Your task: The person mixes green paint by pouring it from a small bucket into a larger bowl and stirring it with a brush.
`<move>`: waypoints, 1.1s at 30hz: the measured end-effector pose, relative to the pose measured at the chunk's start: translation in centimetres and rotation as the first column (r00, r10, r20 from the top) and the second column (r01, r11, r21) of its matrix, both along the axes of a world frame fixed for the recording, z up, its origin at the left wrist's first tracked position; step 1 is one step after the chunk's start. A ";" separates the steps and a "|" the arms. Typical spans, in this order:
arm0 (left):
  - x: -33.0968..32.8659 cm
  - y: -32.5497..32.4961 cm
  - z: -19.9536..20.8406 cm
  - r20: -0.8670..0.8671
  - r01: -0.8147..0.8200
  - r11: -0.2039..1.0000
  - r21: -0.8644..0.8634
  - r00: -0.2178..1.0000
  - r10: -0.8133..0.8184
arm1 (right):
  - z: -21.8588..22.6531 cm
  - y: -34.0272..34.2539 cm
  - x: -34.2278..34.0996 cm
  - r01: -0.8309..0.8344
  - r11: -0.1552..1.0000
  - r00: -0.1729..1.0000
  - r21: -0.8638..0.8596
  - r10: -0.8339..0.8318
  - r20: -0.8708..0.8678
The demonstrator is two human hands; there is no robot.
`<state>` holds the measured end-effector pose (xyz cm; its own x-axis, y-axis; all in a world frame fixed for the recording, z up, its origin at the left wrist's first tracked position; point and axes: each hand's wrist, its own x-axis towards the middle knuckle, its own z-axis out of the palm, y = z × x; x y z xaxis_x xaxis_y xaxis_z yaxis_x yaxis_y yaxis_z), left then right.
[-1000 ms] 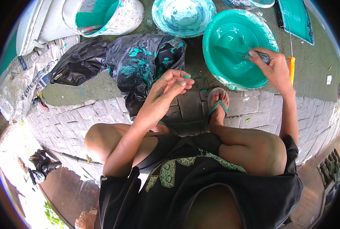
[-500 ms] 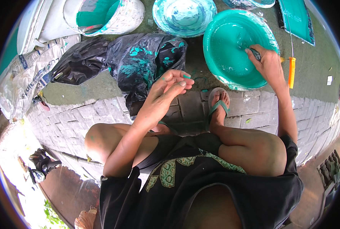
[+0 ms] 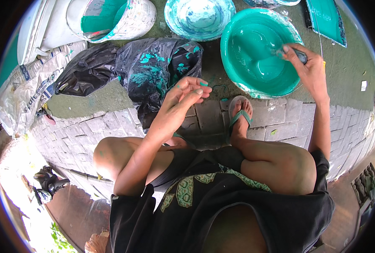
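My right hand (image 3: 307,69) grips the dark handle of a paint-covered tool (image 3: 300,55) over the right side of a wide basin (image 3: 237,82). Teal paint (image 3: 255,46) fills the basin's bottom and coats its walls. The tool's far end is smeared with paint, so I cannot tell its kind. My left hand (image 3: 183,99) hovers above the paving with fingers loosely curled and nothing in it; teal paint marks a fingertip. Just beyond it lies a black plastic bag (image 3: 149,63) splashed with teal.
A paint-stained bowl (image 3: 200,19) stands left of the basin. Farther left, a white bucket (image 3: 139,21) with teal inside leans on its side, near a printed sack (image 3: 31,90). A teal-coated tray (image 3: 327,21) lies at the far right. My sandalled foot (image 3: 241,111) rests below the basin.
My right hand has shifted right and tilted, bringing more of the tool's handle into sight. It now hides most of the orange object beside the basin. My left hand has hardly moved.
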<state>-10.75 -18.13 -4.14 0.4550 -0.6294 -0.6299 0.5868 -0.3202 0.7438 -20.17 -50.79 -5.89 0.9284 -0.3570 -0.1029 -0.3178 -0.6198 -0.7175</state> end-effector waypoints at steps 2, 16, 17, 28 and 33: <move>0.0 0.0 0.0 0.000 -0.003 1.000 -0.002 1.000 0.003 | 0.8 0.1 0.6 0.039 0.991 0.999 -0.124 -0.040 -0.012; 0.0 -0.2 0.3 -0.018 -0.005 1.000 -0.009 1.000 0.005 | -2.9 1.0 -0.7 -0.124 0.975 0.980 -0.183 0.091 -0.179; 0.0 -0.2 0.3 -0.017 -0.002 1.000 -0.009 1.000 0.001 | -2.9 1.0 -0.8 -0.132 0.980 0.974 -0.150 0.100 -0.204; 0.0 0.2 -0.3 0.003 -0.012 1.000 0.003 1.000 0.012 | -0.4 0.7 -0.4 0.137 0.982 0.990 -0.127 -0.131 0.053; -0.2 0.0 0.3 -0.003 -0.013 1.000 -0.021 1.000 0.013 | -1.3 0.4 0.0 0.047 0.911 0.997 -0.410 -0.018 0.073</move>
<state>-10.91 -18.11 -3.79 0.4613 -0.6368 -0.6178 0.5930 -0.2966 0.7486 -20.17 -50.44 -7.23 0.9152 -0.3846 0.1206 -0.3036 -0.8545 -0.4215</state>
